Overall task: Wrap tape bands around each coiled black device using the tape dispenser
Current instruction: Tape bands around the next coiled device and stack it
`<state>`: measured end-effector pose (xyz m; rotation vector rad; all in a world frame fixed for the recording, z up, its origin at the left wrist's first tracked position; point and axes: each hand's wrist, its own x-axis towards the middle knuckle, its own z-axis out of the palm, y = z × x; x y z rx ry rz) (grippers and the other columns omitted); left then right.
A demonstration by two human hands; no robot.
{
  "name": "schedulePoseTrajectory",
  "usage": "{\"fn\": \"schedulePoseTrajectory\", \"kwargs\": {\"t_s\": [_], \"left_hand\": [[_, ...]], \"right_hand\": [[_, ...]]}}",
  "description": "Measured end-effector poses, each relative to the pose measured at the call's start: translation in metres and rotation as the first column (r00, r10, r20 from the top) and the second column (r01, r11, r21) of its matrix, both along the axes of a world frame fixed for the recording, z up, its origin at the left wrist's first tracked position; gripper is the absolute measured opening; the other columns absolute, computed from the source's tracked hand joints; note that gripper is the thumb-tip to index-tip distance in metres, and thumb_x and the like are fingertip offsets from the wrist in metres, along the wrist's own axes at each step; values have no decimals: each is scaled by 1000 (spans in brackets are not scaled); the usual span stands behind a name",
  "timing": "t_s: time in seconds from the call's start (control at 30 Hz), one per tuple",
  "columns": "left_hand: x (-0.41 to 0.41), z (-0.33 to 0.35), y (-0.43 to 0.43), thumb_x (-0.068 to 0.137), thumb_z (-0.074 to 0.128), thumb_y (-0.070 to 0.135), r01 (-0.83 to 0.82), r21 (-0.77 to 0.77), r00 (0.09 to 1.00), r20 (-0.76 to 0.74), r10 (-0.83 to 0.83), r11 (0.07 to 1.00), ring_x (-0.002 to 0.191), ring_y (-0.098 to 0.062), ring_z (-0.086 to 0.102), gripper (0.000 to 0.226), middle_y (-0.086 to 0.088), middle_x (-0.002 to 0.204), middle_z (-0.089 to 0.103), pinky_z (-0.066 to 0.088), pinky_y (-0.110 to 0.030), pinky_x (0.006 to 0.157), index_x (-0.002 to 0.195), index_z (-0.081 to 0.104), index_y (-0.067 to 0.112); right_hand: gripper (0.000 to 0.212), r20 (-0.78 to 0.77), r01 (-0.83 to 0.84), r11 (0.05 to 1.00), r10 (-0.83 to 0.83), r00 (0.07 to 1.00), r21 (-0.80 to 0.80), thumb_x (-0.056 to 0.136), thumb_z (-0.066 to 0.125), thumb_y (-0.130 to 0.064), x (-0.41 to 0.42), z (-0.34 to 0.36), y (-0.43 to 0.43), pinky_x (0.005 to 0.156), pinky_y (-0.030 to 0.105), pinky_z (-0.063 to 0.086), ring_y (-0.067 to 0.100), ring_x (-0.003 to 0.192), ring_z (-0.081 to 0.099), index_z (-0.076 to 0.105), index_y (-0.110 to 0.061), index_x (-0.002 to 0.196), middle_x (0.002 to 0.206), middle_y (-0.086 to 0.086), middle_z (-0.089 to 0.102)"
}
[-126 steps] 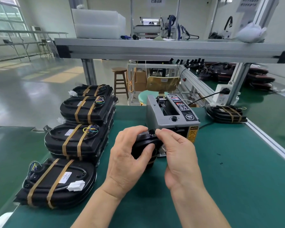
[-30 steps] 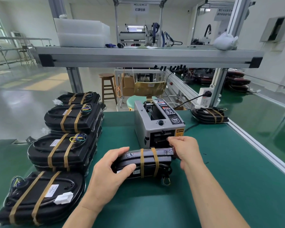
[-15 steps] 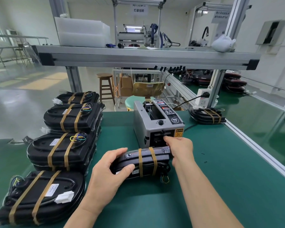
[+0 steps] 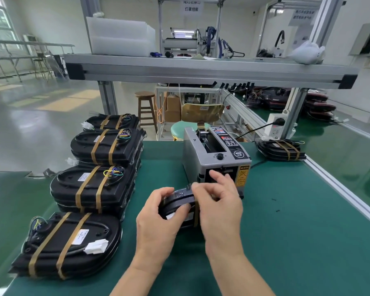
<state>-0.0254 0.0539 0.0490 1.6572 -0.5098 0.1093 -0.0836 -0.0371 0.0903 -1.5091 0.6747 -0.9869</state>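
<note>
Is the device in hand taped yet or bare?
Taped: one brown band crosses the black device by the right hand; left hand grips it. Any second is hidden.
</note>
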Motion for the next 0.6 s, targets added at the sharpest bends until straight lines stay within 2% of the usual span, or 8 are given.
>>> {"fn": "schedulePoseTrajectory", "kwargs": {"t_s": [0.07,0.2,0.27,0.37,0.47,0.6], "left_hand": [[-2,0,-1,72,83,15,-8,-6,1000,-3,8,1000,91,-2,65,37,13,94,70,48,-12,80,99,64,30],[-5,0,-2,72,81,19,-16,-29,999,-30,15,999,89,2,65,35,16,93,70,45,-6,76,98,63,33],[-6,-1,-1,73,81,17,-20,-27,999,-28,19,999,88,4,65,35,20,91,69,45,-5,75,97,62,35],[-6,-1,-1,74,80,14,-20,-20,1000,-10,20,1000,89,3,65,36,25,93,67,44,-5,75,95,62,37],[-7,-1,-1,74,80,10,-22,-19,1000,4,22,1000,89,2,64,39,25,93,67,43,-4,74,93,61,38],[-7,-2,0,75,79,9,-8,-30,1000,-5,8,1000,89,0,65,39,23,93,67,45,-6,76,94,61,37]], "right_hand": [[23,-49,-7,997,3,999,-82,82,76,-17,0,-6,6,119,30,20,-5,138,29,71,-27,61,120,-28,57],[34,-83,-11,989,-1,997,-145,83,75,-16,2,-8,16,123,38,9,-1,145,22,65,-36,58,136,-17,57],[32,-112,-6,988,-12,994,-155,84,74,-18,3,-8,19,124,37,3,-1,146,19,65,-36,60,140,-17,54],[28,-148,-15,986,-9,989,-164,86,73,-20,4,-7,20,122,26,-6,0,148,16,65,-33,62,144,-15,52],[30,-156,-21,984,-7,988,-178,86,73,-19,5,-8,21,122,26,-7,2,149,15,64,-33,61,144,-13,52],[30,-159,-14,984,-14,987,-177,85,74,-20,5,-9,22,123,36,-1,1,148,15,65,-34,60,142,-14,54]]}}
